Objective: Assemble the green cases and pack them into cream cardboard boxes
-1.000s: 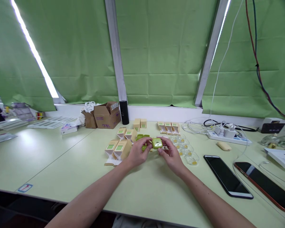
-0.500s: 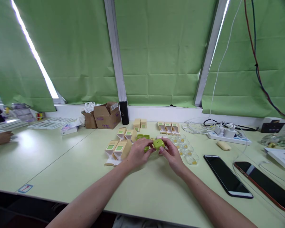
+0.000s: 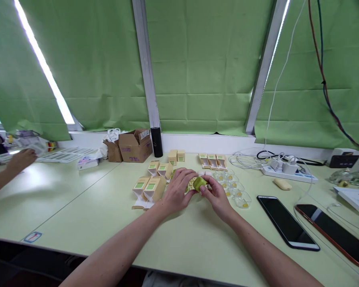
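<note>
1. Green blinds (image 3: 203, 67) cover the slanted windows behind a pale tabletop (image 3: 77, 223) in the head view, the only view
2. Above the middle of the tabletop, between the two hands, is a small green case (image 3: 199, 183) with rounded corners
3. Fingers and thumb of the right hand (image 3: 215, 194) are clamped on the case's right side; the left hand (image 3: 178, 189) curls at its left side, and I cannot tell whether its fingertips press on it
4. Judging by its smooth, shiny shell, the case should be light and stiff, perhaps a little slippery; opposite sides look the safest hold, with a gentle pinch
5. Open-flapped cartons (image 3: 154, 189) stand just beside the left hand, and clear plastic shells (image 3: 242, 200) with yellow pieces lie near the right one; the shells look thin and easily knocked
6. Widest room for moving seems to lie nearer the body, between the forearms, down to the near table edge; farther right, a black phone (image 3: 288, 222) narrows it
7. At far left, well apart, a co-worker's hand (image 3: 26, 158) reaches over the same table
</note>
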Action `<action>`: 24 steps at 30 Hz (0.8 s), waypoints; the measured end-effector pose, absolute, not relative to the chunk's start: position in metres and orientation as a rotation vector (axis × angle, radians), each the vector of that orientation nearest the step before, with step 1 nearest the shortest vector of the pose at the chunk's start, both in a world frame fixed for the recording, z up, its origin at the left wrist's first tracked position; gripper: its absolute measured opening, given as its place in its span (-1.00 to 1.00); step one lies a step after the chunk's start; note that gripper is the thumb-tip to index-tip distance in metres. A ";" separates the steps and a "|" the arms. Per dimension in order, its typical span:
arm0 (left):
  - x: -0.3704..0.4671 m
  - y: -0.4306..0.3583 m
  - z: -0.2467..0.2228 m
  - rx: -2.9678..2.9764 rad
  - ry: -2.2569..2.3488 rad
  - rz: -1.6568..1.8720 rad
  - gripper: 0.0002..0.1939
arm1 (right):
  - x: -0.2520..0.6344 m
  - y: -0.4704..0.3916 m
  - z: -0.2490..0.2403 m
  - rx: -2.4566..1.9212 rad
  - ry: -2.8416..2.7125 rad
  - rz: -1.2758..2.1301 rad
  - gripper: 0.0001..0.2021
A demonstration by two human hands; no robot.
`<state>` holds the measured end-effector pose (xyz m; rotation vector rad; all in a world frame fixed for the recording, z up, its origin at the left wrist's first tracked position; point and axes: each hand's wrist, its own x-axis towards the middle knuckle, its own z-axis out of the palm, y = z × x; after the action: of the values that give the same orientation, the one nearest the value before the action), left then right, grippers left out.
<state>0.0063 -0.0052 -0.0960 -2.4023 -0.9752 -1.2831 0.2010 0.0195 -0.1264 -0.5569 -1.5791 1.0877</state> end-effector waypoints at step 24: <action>-0.005 0.017 -0.105 -2.201 -1.510 -1.977 -0.55 | 0.201 0.013 -0.129 -0.721 -2.205 0.133 -0.65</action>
<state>-0.0053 0.0172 -0.1054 -2.2011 -1.5103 -1.9768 0.2015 0.0131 -0.1291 -0.7212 -2.2054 0.1329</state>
